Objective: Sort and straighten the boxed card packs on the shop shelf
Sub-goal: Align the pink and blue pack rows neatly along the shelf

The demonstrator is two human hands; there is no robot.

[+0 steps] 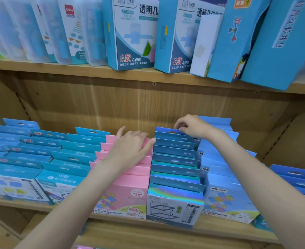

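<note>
Rows of boxed card packs stand front to back on the wooden lower shelf (166, 229). My left hand (130, 146) lies flat with straight fingers on the tops of the pink packs (130, 191), fingertips reaching the edge of the row beside it. To the right stands a row of teal packs with holographic tops (175, 193). My right hand (189, 126) pinches the hang tab of the rearmost blue pack (166, 131) in that row. Light blue packs (223, 196) stand further right.
Several rows of blue packs (40, 159) fill the shelf's left side, and more blue packs (295, 177) sit at the far right. The upper shelf (76, 69) carries clear plastic cases (58, 33) and tall blue boxes (130, 33), some leaning at the right.
</note>
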